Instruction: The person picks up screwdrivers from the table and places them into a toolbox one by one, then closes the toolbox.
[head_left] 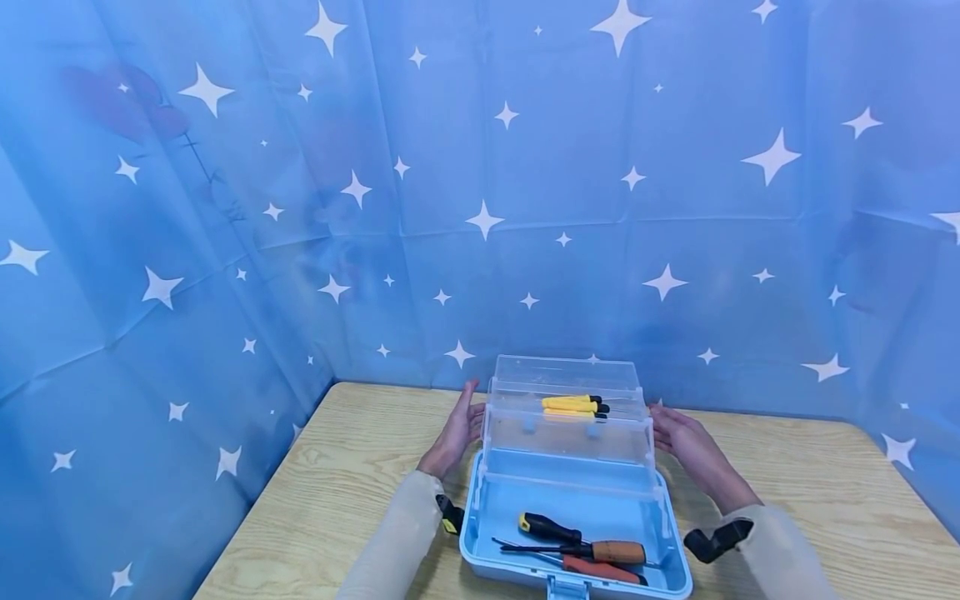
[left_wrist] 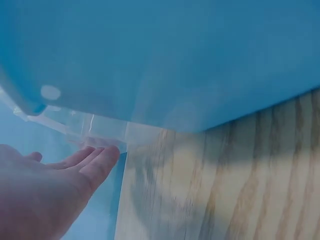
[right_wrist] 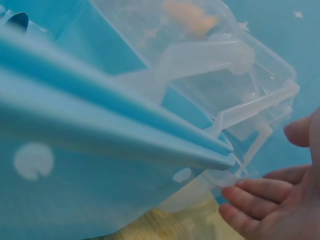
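An opened light-blue toolbox (head_left: 498, 508) sits between my hands, its clear trays (head_left: 510, 433) raised on hinged arms toward the back. Yellow-handled tools (head_left: 566, 403) lie in a clear tray. Inside the blue base are a screwdriver with a black and yellow handle (head_left: 551, 528), one with a brown handle (head_left: 618, 552) and a red-handled tool (head_left: 596, 568). My left hand (head_left: 457, 429) is beside the trays' left side, fingers extended, fingertips close to the clear plastic in the left wrist view. On the other side my right hand (head_left: 686, 437) reaches alongside, fingers extended near the toolbox's back corner.
The toolbox stands on a wood-grain table (head_left: 322, 475). A blue curtain with white stars (head_left: 420, 250) hangs right behind the table and along its left side. A blue latch (head_left: 567, 588) projects from the box's front.
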